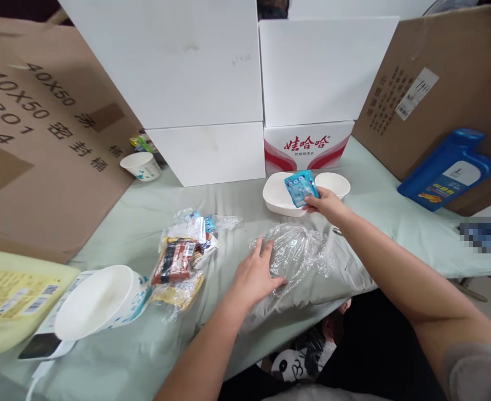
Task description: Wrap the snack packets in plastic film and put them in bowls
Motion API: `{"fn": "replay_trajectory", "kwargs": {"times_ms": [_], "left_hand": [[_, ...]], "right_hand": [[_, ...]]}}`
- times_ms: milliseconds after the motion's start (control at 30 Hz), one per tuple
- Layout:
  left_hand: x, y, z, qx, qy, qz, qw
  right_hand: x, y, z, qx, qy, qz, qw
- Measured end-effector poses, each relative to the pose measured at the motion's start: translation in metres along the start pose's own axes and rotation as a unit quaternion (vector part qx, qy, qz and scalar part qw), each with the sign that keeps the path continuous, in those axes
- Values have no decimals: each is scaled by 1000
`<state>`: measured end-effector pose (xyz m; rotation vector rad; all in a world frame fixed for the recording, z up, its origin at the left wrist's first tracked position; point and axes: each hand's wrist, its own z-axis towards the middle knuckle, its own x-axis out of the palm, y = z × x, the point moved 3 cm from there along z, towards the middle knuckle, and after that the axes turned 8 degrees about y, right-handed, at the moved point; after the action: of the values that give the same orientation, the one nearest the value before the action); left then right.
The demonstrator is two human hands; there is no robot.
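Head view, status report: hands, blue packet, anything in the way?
Right hand gripping blue packet. Left hand spread at crumpled clear plastic. Packet partly hides white tray; no obstruction seen around packet.

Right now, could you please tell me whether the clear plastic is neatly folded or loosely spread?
Loosely spread: the clear plastic lies crumpled on the green cloth, the left hand at its edge.

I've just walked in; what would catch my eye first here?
Probably the bright blue packet pinched in the right hand, held over a white tray. Nearer the person, the left hand is spread at crumpled clear plastic. The big blue bottle at far right, before a brown cardboard box, also stands out.
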<state>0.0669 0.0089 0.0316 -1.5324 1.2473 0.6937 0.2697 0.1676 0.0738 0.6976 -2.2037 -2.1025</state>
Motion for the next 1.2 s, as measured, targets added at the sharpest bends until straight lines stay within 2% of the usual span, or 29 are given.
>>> {"fn": "replay_trajectory", "kwargs": {"times_ms": [100,167,200,233,300,333,400,433,533,600,667,733,833,900,933,1000,1067,1133,1200], "left_hand": [[-1,2,-1,-2,5,-4,1000],[-1,3,-2,-2,9,-2,1000],[-1,3,-2,-1,10,2,1000],[0,3,-2,1,12,8,1000],[2,2,-2,6,21,20,1000],[3,2,-2,8,27,24,999],[4,3,-2,3,41,34,999],[4,4,-2,-3,47,40,998],[1,9,-2,-33,62,59,996],[-2,12,-2,-49,74,65,994],[-4,13,-3,-53,80,64,993],[-7,13,-5,-48,67,54,995],[-17,9,-12,-17,-17,10,1000],[-24,5,-18,39,-66,-25,997],[-26,3,-21,80,-64,-38,994],[-26,-2,-25,160,-1,-49,986],[-23,-1,-26,199,73,-44,976],[-21,5,-23,192,93,-32,976],[-21,12,-19,184,81,-23,979]], "right_hand": [[3,1,7,8,-64,-45,997],[12,-2,-9,-56,-109,-130,984],[21,-4,-22,-111,-107,-180,972],[34,-7,-37,-171,-84,-226,955],[69,-18,-67,-273,70,-288,915],[85,-24,-79,-302,136,-313,890],[104,-36,-94,-296,191,-369,860],[107,-41,-95,-267,192,-402,855],[89,-56,-87,-140,156,-492,845],[64,-64,-81,-72,129,-530,835],[39,-68,-79,-37,96,-549,829],[20,-65,-82,-42,54,-548,834],[10,-43,-96,-127,19,-492,861],[15,-28,-108,-189,70,-427,882],[20,-22,-113,-206,122,-397,886],[31,-18,-122,-217,240,-370,871],[37,-21,-129,-214,316,-383,842],[35,-26,-131,-208,335,-401,827],[27,-32,-130,-197,333,-398,832]]}}
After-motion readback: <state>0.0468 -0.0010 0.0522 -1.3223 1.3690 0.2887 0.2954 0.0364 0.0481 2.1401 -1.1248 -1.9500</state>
